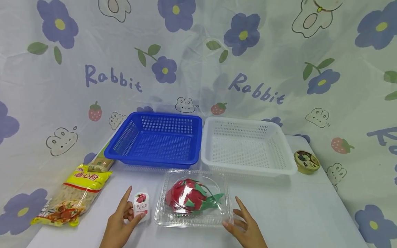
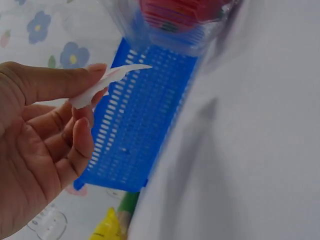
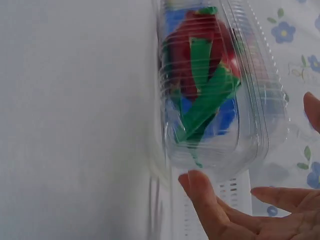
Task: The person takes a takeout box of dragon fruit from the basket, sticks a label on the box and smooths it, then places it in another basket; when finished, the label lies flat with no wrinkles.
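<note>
My left hand (image 1: 119, 218) pinches a white label (image 1: 141, 206) with a red fruit picture and writing, between thumb and fingers. In the left wrist view the label (image 2: 112, 82) is seen edge-on and slightly bent. Right of it on the table sits a clear plastic clamshell box (image 1: 193, 222), its lid down. Inside lies a red dragon fruit (image 1: 186, 194) with green leaf tips. My right hand (image 1: 246, 225) is at the box's right side, fingers apart and loosely bent. Its thumb is at the box's near right corner; whether it touches is hard to tell.
Behind the box stand a blue basket (image 1: 152, 161) and a white basket (image 1: 248, 168), side by side. To the left lie a yellow-topped food bag (image 1: 74, 196) and a partly hidden packet (image 1: 100, 163). A round tub (image 1: 307, 162) stands at right. A patterned cloth (image 1: 198, 51) hangs behind.
</note>
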Demonstrator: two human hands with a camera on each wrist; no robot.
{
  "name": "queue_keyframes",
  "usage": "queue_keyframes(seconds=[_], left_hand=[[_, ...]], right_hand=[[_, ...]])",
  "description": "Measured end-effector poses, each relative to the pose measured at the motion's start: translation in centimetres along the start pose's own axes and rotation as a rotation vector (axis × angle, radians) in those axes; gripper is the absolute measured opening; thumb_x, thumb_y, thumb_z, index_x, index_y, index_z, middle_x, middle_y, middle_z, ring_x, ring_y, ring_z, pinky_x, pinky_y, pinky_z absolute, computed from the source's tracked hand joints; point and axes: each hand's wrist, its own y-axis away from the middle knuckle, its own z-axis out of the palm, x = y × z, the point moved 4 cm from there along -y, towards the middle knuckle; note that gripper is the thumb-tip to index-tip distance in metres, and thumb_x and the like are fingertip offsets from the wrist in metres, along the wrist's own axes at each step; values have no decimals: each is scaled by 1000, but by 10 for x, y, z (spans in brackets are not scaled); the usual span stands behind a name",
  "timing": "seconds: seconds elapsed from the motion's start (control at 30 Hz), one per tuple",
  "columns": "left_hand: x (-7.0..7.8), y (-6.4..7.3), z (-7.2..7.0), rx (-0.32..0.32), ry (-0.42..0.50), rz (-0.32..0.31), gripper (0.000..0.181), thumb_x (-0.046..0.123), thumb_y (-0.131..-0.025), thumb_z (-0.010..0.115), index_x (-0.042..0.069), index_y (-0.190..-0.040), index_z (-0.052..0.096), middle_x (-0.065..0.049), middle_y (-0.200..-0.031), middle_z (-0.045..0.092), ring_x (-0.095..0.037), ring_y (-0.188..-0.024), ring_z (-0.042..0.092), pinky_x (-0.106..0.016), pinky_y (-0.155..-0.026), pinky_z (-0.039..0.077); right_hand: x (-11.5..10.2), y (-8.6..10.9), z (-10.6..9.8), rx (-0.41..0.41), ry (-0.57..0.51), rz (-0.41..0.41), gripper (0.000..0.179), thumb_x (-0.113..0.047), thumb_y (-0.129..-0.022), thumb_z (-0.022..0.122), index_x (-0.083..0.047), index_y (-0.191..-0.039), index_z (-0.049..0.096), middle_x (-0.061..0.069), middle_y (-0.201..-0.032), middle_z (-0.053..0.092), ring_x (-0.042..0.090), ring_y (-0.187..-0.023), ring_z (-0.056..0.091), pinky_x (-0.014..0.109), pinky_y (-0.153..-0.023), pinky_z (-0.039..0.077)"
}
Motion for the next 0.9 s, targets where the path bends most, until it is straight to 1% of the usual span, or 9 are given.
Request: queue_keyframes(seconds=[0.1, 0.23, 0.33, 0.4, 0.53, 0.6, 0.67, 0.8, 0.9], left_hand=[[9, 1, -3, 4, 77, -33, 100, -4, -73, 83, 17, -156, 32, 4, -79, 48, 0, -67, 46, -18, -56, 42], [25, 0, -5, -12, 152, -56, 99, -5, -73, 82, 20, -155, 33, 3, -80, 51, -4, -68, 50, -20, -57, 46], [38, -1, -3, -34, 216, -9, 99, -9, -71, 82, 16, -155, 34, 4, -82, 54, -6, -66, 53, -21, -58, 47], [49, -2, 0, -58, 279, 45, 99, -12, -70, 81, 12, -154, 34, 4, -83, 55, -6, -64, 55, -22, -57, 48], [69, -3, 12, -119, 393, 165, 95, -12, -73, 79, 5, -154, 32, 3, -86, 55, -6, -64, 55, -23, -56, 48], [77, -2, 19, -145, 440, 219, 93, -11, -75, 78, 3, -154, 31, 1, -88, 56, -6, -65, 56, -23, -56, 48], [85, 0, 26, -178, 488, 267, 92, -11, -77, 77, 2, -154, 29, -2, -90, 58, -6, -66, 56, -22, -56, 49], [95, 3, 38, -254, 584, 333, 88, -10, -80, 74, -1, -154, 27, -8, -93, 60, -8, -69, 58, -23, -57, 50], [102, 4, 45, -316, 655, 352, 86, -11, -83, 72, -3, -154, 25, -10, -97, 62, -9, -74, 61, -24, -59, 52]], right_hand=[[-10, 7, -7, 134, 116, -12, 95, -37, -85, 78, -16, -159, 22, 38, -144, 38, 53, -119, 55, 52, -84, 57], [-31, 17, -13, 266, 245, -81, 102, -41, -80, 82, -21, -159, 21, 30, -146, 40, 49, -126, 52, 53, -89, 55], [-48, 25, -14, 343, 298, -165, 101, -38, -79, 84, -24, -159, 24, 23, -144, 45, 43, -124, 55, 51, -89, 55], [-58, 30, -13, 396, 325, -239, 99, -33, -76, 87, -27, -157, 29, 17, -140, 51, 34, -121, 58, 44, -88, 57], [-73, 36, -4, 460, 429, -475, 102, -22, -66, 93, -27, -153, 39, 2, -127, 61, 17, -111, 61, 35, -81, 58], [-78, 37, 3, 445, 488, -601, 103, -22, -63, 94, -24, -151, 42, -4, -121, 63, 12, -105, 62, 34, -77, 59], [-80, 37, 10, 379, 514, -680, 98, -27, -65, 93, -24, -150, 44, -9, -119, 61, 8, -100, 63, 33, -75, 59], [-80, 35, 26, 163, 474, -730, 85, -38, -76, 86, -27, -150, 44, -16, -117, 57, 2, -96, 60, 28, -73, 57], [-81, 35, 36, 39, 424, -786, 79, -38, -81, 82, -23, -150, 45, -13, -117, 57, 5, -96, 61, 27, -74, 57]])
